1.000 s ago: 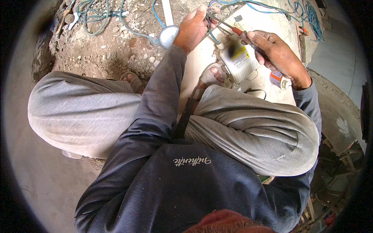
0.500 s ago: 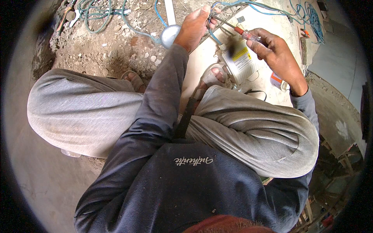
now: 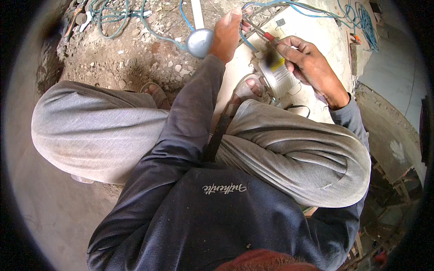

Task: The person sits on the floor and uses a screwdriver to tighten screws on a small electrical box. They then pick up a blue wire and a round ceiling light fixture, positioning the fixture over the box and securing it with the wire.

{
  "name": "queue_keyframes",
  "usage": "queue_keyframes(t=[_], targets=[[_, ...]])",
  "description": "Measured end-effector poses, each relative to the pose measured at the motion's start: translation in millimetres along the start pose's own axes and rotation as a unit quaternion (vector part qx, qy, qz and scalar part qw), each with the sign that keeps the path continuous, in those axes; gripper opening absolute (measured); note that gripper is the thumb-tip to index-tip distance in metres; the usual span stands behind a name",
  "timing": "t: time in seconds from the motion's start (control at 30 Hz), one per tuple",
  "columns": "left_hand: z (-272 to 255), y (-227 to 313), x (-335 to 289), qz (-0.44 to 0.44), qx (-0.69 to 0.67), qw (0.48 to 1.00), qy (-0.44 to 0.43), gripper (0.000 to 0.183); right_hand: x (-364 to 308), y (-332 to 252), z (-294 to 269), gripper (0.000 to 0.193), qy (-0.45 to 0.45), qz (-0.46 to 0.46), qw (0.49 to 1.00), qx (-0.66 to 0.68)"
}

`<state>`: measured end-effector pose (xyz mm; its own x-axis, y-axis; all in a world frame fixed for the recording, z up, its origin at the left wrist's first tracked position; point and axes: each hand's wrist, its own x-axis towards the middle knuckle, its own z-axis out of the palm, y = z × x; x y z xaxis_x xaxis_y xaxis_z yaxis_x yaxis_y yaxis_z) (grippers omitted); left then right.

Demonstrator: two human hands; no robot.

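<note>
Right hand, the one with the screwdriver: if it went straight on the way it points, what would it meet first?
Most likely the left hand: the screwdriver in the right hand points up and left toward it. Depth is hard to judge from this view.

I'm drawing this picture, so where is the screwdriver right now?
In the head view, the screwdriver is near the top, right of centre: the right hand holds it, pointing up and left toward the left hand.
</note>
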<state>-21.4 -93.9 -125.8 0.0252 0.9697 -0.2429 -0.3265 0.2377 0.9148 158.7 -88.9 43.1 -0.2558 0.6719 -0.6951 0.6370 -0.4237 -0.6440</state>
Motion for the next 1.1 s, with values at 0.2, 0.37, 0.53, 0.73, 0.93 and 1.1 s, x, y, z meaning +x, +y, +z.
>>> queue_keyframes(t=[0.2,0.37,0.53,0.73,0.93,1.1], targets=[[8,-10,5,-0.002,0.011,0.999,0.041,0.046,3,9,3,0.027,-0.013,0.062,0.987,0.146],[2,-31,9,0.025,0.033,0.995,0.087,0.046,12,6,22,0.027,0.005,0.034,0.997,0.069],[3,-25,8,0.005,0.087,0.992,0.094,0.046,17,13,11,0.024,-0.023,0.052,0.988,0.142],[3,-30,11,0.022,0.162,0.982,0.090,0.046,26,35,17,0.023,0.058,-0.109,0.991,-0.059],[3,-34,12,0.038,0.148,0.984,0.091,0.045,22,20,5,0.026,-0.026,0.031,0.998,0.048],[-5,-34,13,0.019,0.189,0.978,0.081,0.047,29,51,36,0.031,0.162,-0.218,0.928,-0.254]])
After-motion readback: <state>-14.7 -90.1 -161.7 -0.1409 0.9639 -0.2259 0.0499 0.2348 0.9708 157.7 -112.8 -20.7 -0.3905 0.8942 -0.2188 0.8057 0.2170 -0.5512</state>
